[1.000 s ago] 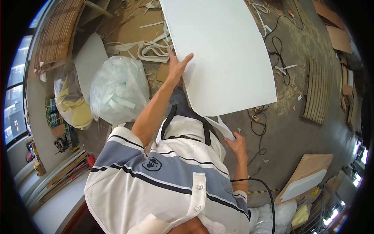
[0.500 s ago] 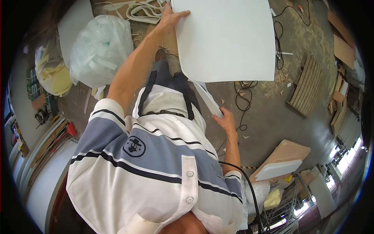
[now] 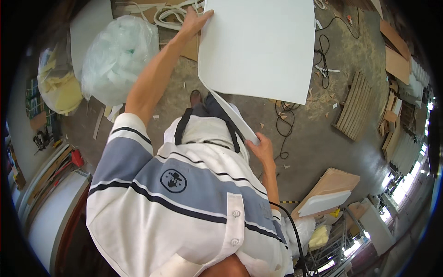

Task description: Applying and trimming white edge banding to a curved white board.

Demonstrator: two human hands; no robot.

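A large white panel [image 3: 258, 51] with rounded corners lies in front of me at the top of the view. My left hand [image 3: 197, 23] grips its left edge, thumb over the top face and the other fingers down along the side, partly hidden. From the panel's near left corner a flat white edging strip [image 3: 235, 116] runs down toward me at a slant. Its free end is pinched in my right hand [image 3: 262, 147], close to my right hip. What supports the panel cannot be seen.
Left stand clear bags of pale scraps [image 3: 121, 62] and yellow scraps [image 3: 64, 87]. Coiled white strip [image 3: 168, 17] lies beyond my left hand. Black cable [image 3: 287, 122] crosses the floor at right, near a slatted wooden pallet [image 3: 354, 106] and leaning boards [image 3: 327, 191].
The panel now appears a little further left and turned slightly. More of the strip shows between the panel's corner and my right hand; both hands keep their hold.
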